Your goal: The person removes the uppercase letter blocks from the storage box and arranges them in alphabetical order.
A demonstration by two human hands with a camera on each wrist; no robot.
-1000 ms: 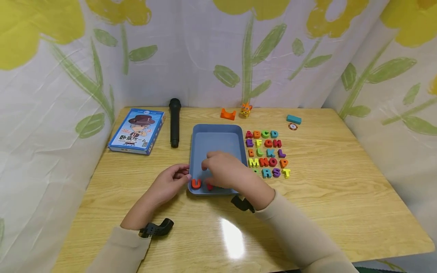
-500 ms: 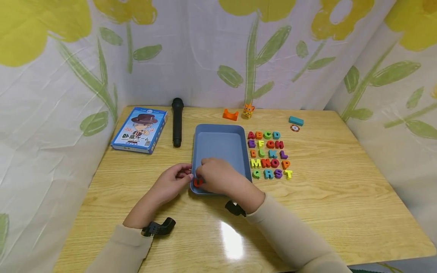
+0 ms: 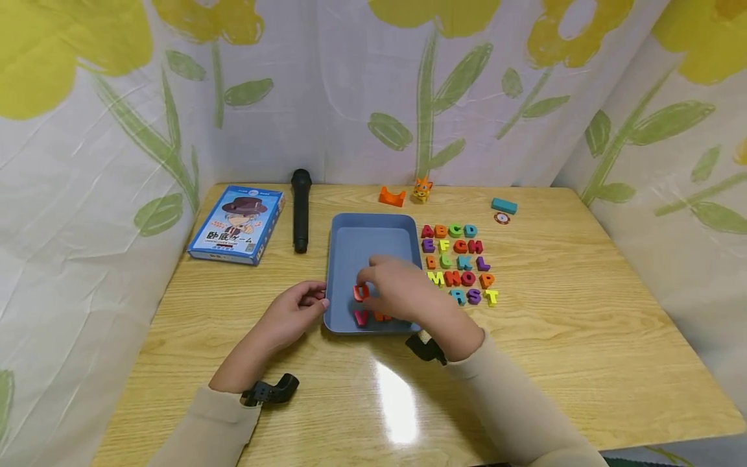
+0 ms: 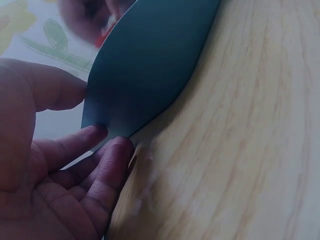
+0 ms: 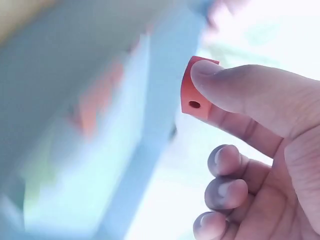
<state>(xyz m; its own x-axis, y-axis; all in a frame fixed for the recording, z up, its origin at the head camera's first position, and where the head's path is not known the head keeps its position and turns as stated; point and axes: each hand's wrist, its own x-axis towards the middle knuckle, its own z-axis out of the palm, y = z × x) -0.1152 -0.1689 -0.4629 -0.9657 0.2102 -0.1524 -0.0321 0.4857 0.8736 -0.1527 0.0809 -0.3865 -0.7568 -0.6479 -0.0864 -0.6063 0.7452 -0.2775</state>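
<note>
Between the thumb and index finger of my right hand [image 3: 403, 288] is a red letter U [image 3: 361, 293], held above the blue-grey tray [image 3: 373, 220]. The right wrist view shows that letter [image 5: 189, 92] edge-on, with a small hole in its side; the other fingers are curled below. In the tray's front part lie a pink letter V [image 3: 360, 318] and an orange letter [image 3: 382, 316] half covered by the hand. My left hand [image 3: 294, 308] grips the tray's left edge, its thumb at the rim and fingertips against the outer wall [image 4: 145, 65].
Colourful letters [image 3: 461, 263] stand in rows right of the tray. Left of it are a black microphone [image 3: 300, 211] and a boxed card game [image 3: 236, 224]. Behind sit an orange stand [image 3: 391, 196], a small figurine [image 3: 422, 189], a teal block [image 3: 504, 205] and a round chip [image 3: 501, 218].
The red U lay in the tray's front left corner a second ago. My right hand reached left, took it, and has moved right and away with it. The left hand stays put.
</note>
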